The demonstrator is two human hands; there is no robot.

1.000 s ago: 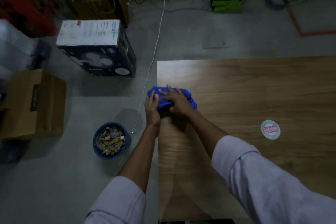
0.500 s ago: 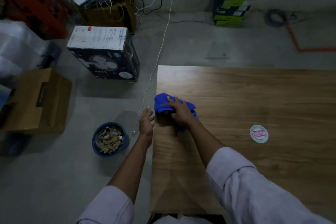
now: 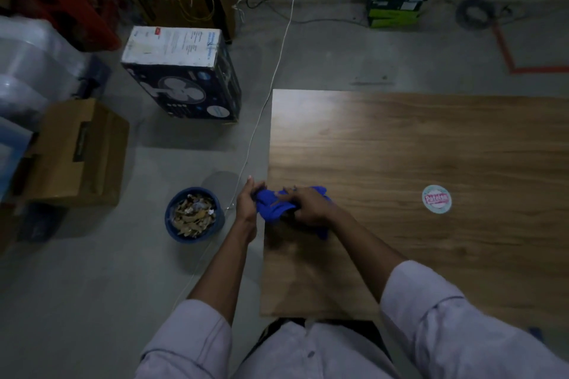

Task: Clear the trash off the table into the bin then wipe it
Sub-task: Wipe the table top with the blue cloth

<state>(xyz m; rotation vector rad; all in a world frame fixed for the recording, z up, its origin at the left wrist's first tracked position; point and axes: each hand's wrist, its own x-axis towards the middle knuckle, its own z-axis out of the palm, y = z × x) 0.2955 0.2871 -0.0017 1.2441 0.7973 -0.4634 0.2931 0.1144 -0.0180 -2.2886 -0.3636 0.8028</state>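
Right hand [image 3: 311, 208] grips blue cloth [image 3: 271, 212] at table [image 3: 400, 148] edge; left hand [image 3: 246, 204] seemingly pinches it.

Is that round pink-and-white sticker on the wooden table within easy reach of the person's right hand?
Probably yes. Only bare wooden table lies between the right hand and the round pink-and-white sticker; nothing stands between. The hand is holding a blue cloth, though.

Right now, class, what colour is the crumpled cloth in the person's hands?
Bright blue crumpled cloth; clearest in the head view.
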